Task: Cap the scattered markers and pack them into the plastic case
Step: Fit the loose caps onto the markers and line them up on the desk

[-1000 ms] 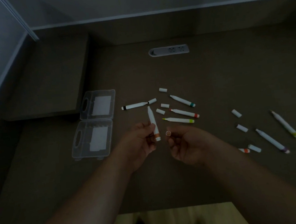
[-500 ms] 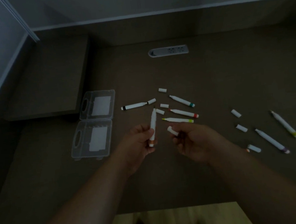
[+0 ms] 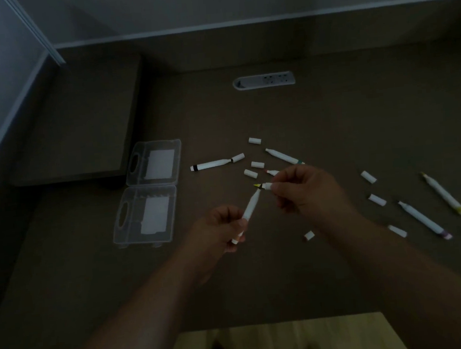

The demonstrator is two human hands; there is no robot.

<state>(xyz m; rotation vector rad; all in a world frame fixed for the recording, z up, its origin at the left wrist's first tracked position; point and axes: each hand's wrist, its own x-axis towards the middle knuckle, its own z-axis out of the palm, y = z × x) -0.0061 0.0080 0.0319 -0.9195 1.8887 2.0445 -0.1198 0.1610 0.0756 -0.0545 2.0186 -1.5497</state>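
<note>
My left hand [image 3: 223,228] grips an uncapped white marker with an orange end [image 3: 251,209], its tip pointing up and right. My right hand [image 3: 304,189] reaches over the pile, fingertips pinched on the yellow marker [image 3: 261,186], which lies on the table. A loose cap [image 3: 309,235] rests below that hand. The clear plastic case [image 3: 141,191] lies open to the left. Nearby lie a black marker [image 3: 211,164], a green marker [image 3: 284,156], a partly hidden red marker [image 3: 272,172] and several white caps [image 3: 257,164].
At the right lie a purple marker [image 3: 422,219], a yellow-green marker [image 3: 443,193] and three caps [image 3: 377,199]. A socket strip [image 3: 264,81] is set into the table at the back. A raised shelf [image 3: 77,118] fills the back left. The table's front edge runs below my arms.
My right hand let go of the cap, which now lies on the table, and moved up onto the yellow marker. My left hand tilted the orange marker rightward and dropped slightly.
</note>
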